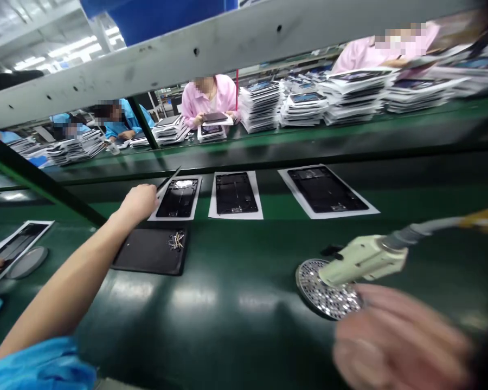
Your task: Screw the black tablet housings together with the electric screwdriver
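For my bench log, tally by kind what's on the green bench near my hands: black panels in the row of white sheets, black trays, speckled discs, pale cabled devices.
Black panels: 3
Black tray: 1
Speckled disc: 1
Pale cabled device: 1
Total: 6

The room is bright. Long white lights (pixel 75 49) shine from the ceiling at the top left. The green table (pixel 228 336) is shiny, with soft white glare spots in a row and darker patches around them. Bits on the round plate (pixel 329 292) sparkle. The right hand (pixel 402 336) is very blurry, but the left hand (pixel 140 201) and the black tablets (pixel 236 192) look clearer. Paper piles (pixel 477 70) near the right edge look smeared. The gray beam (pixel 179 59) leans, the bottom right corner is black, and little squares hide faces.
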A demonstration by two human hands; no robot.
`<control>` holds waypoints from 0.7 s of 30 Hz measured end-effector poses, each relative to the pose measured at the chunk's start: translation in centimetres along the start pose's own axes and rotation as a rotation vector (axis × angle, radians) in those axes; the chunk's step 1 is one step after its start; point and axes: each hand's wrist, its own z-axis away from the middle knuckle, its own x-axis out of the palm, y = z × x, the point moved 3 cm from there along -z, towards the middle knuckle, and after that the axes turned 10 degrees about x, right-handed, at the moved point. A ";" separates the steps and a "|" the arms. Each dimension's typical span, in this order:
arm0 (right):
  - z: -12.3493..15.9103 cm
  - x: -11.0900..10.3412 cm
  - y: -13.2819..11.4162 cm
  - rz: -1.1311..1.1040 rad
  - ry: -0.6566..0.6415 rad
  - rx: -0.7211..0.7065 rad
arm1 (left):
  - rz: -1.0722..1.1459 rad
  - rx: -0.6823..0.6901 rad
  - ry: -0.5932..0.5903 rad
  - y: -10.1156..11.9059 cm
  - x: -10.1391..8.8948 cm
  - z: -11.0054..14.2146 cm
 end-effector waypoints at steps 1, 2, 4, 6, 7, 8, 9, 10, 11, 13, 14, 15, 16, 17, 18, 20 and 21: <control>0.5 1.6 -1.3 -0.096 -0.062 -0.009 | 0.018 0.040 0.039 2.0 -1.2 2.1; 0.9 3.8 -2.2 -0.172 -0.194 0.130 | 0.050 0.073 0.065 4.1 -2.0 4.4; 1.3 9.0 -3.4 -0.432 -0.484 0.536 | 0.139 0.187 0.096 8.9 -2.6 9.0; 1.2 12.9 -4.0 -0.693 -0.565 0.807 | 0.227 0.312 0.116 13.6 -2.0 13.2; 1.1 14.0 -4.0 -0.769 -0.554 0.886 | 0.280 0.364 0.124 15.8 -1.5 14.9; 1.2 14.5 -3.7 -0.794 -0.518 0.947 | 0.330 0.412 0.126 17.8 -0.8 16.5; 1.5 14.4 -3.3 -0.783 -0.464 0.997 | 0.375 0.441 0.128 19.7 -0.2 17.8; 2.1 13.8 -2.7 -0.749 -0.414 1.031 | 0.420 0.465 0.129 21.3 0.3 19.0; 2.8 12.8 -2.1 -0.704 -0.378 1.056 | 0.469 0.487 0.136 22.6 0.7 20.0; 4.3 10.0 -1.0 -0.634 -0.353 1.075 | 0.598 0.548 0.159 24.0 1.2 21.5; 5.0 8.5 -0.4 -0.621 -0.376 1.081 | 0.676 0.590 0.169 24.1 1.3 22.0; 5.7 7.0 0.1 -0.613 -0.419 1.097 | 0.752 0.621 0.178 23.6 1.5 22.3; 6.2 5.6 0.6 -0.610 -0.483 1.119 | 0.811 0.626 0.186 22.6 1.9 22.2; 6.6 4.4 1.1 -0.596 -0.534 1.141 | 0.842 0.598 0.188 21.1 2.4 21.8; 6.9 3.3 1.5 -0.571 -0.582 1.159 | 0.842 0.532 0.190 19.1 3.2 21.0; 7.3 1.7 2.2 -0.512 -0.652 1.186 | 0.737 0.328 0.177 14.5 5.2 18.5; 7.4 1.2 2.5 -0.473 -0.677 1.190 | 0.658 0.218 0.158 12.2 6.2 17.0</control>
